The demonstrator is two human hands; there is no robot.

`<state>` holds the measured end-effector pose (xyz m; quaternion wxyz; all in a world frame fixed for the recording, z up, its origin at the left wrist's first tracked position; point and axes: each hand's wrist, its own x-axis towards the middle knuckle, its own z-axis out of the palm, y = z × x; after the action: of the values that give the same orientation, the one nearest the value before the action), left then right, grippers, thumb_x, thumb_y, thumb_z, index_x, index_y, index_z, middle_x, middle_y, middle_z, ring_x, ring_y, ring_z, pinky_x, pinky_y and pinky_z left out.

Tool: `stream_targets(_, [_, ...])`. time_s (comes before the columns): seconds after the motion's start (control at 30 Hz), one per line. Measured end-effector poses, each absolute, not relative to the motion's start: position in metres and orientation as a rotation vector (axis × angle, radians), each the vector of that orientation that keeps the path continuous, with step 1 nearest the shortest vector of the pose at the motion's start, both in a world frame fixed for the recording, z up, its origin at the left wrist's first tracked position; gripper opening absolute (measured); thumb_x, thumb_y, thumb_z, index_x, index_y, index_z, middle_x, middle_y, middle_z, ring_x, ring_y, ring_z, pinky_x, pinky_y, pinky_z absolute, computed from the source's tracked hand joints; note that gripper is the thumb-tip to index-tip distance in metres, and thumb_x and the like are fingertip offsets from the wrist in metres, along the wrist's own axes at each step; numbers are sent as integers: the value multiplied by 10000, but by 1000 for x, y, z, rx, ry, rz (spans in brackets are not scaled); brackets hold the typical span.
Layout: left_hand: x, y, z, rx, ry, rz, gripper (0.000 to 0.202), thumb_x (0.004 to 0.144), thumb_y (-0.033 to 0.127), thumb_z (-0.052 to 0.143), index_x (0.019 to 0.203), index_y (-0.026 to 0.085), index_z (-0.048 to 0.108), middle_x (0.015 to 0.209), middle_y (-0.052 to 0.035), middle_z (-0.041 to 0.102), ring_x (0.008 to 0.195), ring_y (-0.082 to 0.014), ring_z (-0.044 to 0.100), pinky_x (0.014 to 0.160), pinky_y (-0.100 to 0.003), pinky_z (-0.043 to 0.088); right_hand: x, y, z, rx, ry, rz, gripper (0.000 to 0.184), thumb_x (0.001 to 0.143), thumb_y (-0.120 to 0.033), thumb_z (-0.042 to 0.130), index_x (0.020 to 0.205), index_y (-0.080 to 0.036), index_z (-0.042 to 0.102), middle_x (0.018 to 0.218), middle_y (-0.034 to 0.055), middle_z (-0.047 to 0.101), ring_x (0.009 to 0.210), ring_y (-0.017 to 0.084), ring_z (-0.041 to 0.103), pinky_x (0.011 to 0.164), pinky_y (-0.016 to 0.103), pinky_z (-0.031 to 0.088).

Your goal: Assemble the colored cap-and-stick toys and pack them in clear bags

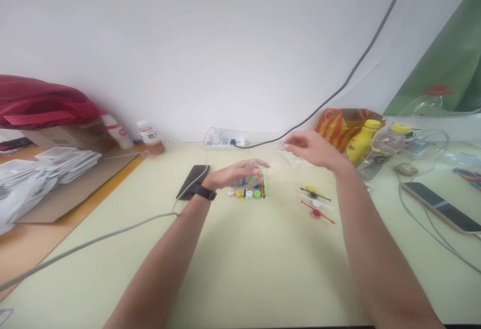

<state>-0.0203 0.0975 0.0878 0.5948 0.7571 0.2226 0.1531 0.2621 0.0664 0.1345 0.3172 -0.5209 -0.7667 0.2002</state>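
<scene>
Surface (240,279) here's pale yel-green; wall (210,48) behind it plain off-white. Of the round caps (257,194) mid-surface I see wht, yel-orange & grn, w/ bits of blue behind. Three arrows (327,218) to the right: far one blk, middle wht, near one red w/ red hub. Wristwatch (204,191) blk; left phone (190,180) also blk; right phone (441,206) dark-screened w/ beige edge. Far right: red-&-yel striped bag (334,124), yel bottle (361,143), clear bottle (387,142) w/ yel cap, grn sheet (432,65). Far left: crimson fabric (45,99), brn cardboard (71,136), mostly wht packets (56,171), wht-labelled bottle (150,136) w/ amber-brn contents. Wall cable (361,61) dk grey, near-left cable (105,239) lt grey.
</scene>
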Motion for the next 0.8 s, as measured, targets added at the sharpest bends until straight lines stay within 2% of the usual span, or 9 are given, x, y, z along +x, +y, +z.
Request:
stream_targets(0.1, [-20,97,87,1733,494,360,577,923,560,576,1376,204,558,1010,-92,669,856,-215,627,774,-334,494,300,71,126,-1781,-2124,663,231,801,-417,690,891,-211,742,997,68,762,939,254,681,736,301,531])
stream_targets(0.2, [-19,97,87,1734,513,363,577,919,567,581,1369,206,563,995,-87,672,853,-210,630,768,-323,498,327,74,104,-2221,-2115,930,177,617,-287,802,773,-210,769,885,90,768,882,285,699,681,319,538])
stream_targets(0.3, [-19,96,87,1745,557,362,572,915,578,586,1363,223,572,994,-83,677,885,-214,635,772,-311,499,339,76,81,-2258,-2097,1131,167,506,-240,815,663,-213,763,805,82,760,832,276,700,636,305,537])
stream_targets(0.37, [-19,96,87,1748,559,362,563,918,576,586,1359,225,577,992,-80,678,896,-217,637,780,-315,498,342,80,72,-2222,-2108,1196,166,484,-253,810,638,-221,757,772,64,752,808,265,695,623,298,535])
stream_targets(0.43, [-19,97,87,1747,539,365,549,929,565,579,1356,220,579,970,-76,678,888,-215,639,782,-320,495,345,83,71,-2197,-2115,1131,156,495,-268,809,633,-221,752,761,62,750,797,264,692,626,303,534])
stream_targets(0.53, [-19,98,87,1749,516,371,554,933,562,575,1358,207,573,942,-77,678,861,-209,640,761,-320,491,349,85,84,-2158,-2100,928,150,590,-315,791,698,-215,761,803,70,761,821,263,696,664,311,529])
stream_targets(0.67, [-19,99,86,1765,540,376,588,920,585,580,1365,200,566,976,-91,687,872,-211,643,740,-307,489,344,72,118,-2023,-2056,608,246,777,-439,703,819,-206,770,873,80,767,852,255,686,691,316,507])
stream_targets(0.8, [-19,100,84,1787,548,364,604,921,595,568,1381,203,554,1010,-98,688,902,-217,643,749,-307,492,321,47,149,-1785,-1916,353,317,854,-521,660,916,-236,784,931,58,770,828,254,677,705,339,503])
